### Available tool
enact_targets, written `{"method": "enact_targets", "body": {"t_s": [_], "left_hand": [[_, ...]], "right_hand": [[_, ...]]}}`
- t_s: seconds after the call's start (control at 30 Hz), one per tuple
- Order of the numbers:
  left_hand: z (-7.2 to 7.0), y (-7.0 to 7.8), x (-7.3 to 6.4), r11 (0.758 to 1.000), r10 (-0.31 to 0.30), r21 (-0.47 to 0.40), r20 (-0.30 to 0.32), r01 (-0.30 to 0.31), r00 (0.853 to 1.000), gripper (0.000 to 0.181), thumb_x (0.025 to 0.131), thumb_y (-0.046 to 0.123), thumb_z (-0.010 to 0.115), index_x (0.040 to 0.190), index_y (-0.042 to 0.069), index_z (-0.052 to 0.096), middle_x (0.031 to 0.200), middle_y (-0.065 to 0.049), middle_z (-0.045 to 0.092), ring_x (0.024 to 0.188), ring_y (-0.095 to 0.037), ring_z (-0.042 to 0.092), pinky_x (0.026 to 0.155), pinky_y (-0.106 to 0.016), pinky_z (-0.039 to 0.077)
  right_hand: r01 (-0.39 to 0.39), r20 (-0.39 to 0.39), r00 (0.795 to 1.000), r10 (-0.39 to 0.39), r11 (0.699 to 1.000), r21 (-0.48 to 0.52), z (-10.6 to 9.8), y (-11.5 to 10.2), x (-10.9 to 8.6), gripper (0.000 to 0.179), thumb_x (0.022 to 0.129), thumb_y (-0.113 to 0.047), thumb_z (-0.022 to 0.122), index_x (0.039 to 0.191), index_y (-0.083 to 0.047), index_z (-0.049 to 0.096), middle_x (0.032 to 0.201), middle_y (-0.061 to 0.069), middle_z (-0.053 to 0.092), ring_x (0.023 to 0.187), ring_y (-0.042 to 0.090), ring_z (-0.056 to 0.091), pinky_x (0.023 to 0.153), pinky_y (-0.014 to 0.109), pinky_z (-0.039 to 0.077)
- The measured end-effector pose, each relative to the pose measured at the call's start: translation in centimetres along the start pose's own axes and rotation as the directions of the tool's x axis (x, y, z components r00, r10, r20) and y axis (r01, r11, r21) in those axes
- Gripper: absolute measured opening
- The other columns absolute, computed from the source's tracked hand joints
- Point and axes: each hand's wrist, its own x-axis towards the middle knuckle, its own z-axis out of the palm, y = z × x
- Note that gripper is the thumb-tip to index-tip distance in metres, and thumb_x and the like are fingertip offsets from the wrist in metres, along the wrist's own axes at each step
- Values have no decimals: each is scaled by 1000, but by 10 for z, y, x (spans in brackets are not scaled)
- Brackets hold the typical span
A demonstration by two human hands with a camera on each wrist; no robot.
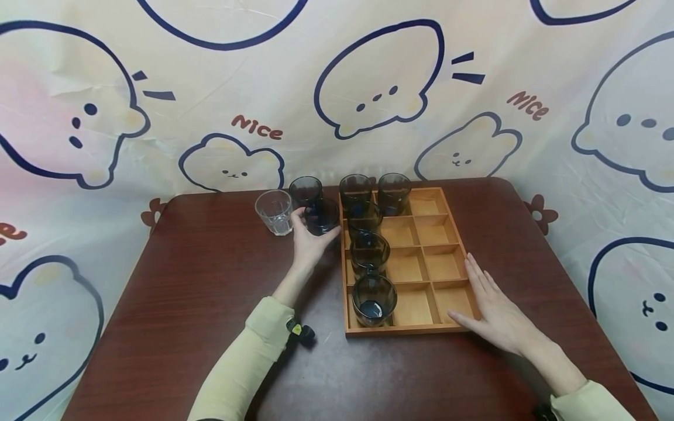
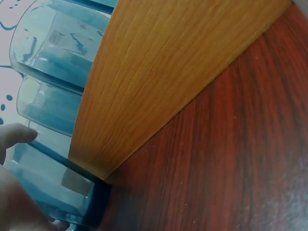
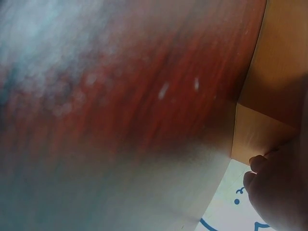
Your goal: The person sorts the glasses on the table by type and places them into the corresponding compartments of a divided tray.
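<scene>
My left hand (image 1: 309, 240) grips a dark tinted glass (image 1: 323, 217) just left of the wooden divided tray (image 1: 405, 330), with thumb and fingers round its sides. In the left wrist view the held glass (image 2: 50, 180) appears close to the tray's side wall (image 2: 159, 72). My right hand (image 1: 497, 313) rests at the tray's front right corner, fingers extended along its right side and thumb over the front compartment. Dark glasses stand in the tray's left column, among them the front glass (image 1: 374, 301). Another dark glass (image 1: 394, 196) sits in the back row's middle compartment.
A clear faceted glass (image 1: 274, 213) stands on the table left of the held glass. One more dark glass (image 1: 305, 190) is behind the held one, near the table's back edge. The dark wooden table (image 1: 210, 280) meets a printed cloth backdrop (image 1: 368, 76) at the back.
</scene>
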Motion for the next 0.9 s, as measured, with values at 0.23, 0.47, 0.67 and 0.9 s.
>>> {"method": "enact_targets", "body": {"t_s": [0.23,0.47,0.67,0.9], "left_hand": [[-7,5,-2,999,-34,-4,31,34,999,87,85,3,89,152,3,34,158,-26,47,147,-40,49,127,-55,41],[-12,13,-12,995,-96,24,63,95,993,89,87,6,89,155,4,32,161,-25,43,153,-38,43,130,-56,38],[-18,29,-20,995,-96,25,100,94,990,89,87,6,88,155,4,31,163,-23,43,156,-37,42,130,-56,38],[-30,58,-30,997,-72,23,131,69,989,92,86,6,90,157,5,32,163,-21,43,153,-35,43,123,-56,45]], "right_hand": [[7,-5,1000,-7,1000,1,-1,-1,1,118,101,-53,76,177,-9,-3,187,18,3,170,46,18,131,10,-9],[-11,10,1000,11,1000,-1,0,0,-1,118,101,-56,74,177,-11,-5,187,17,1,170,46,17,128,8,-11],[-15,10,1000,15,1000,2,1,-1,-2,118,101,-55,75,177,-11,-4,187,17,2,170,46,18,127,6,-12],[1,6,1000,-1,1000,-4,0,-1,-1,118,101,-54,76,177,-10,-4,187,17,2,170,45,19,130,10,-10]]}}
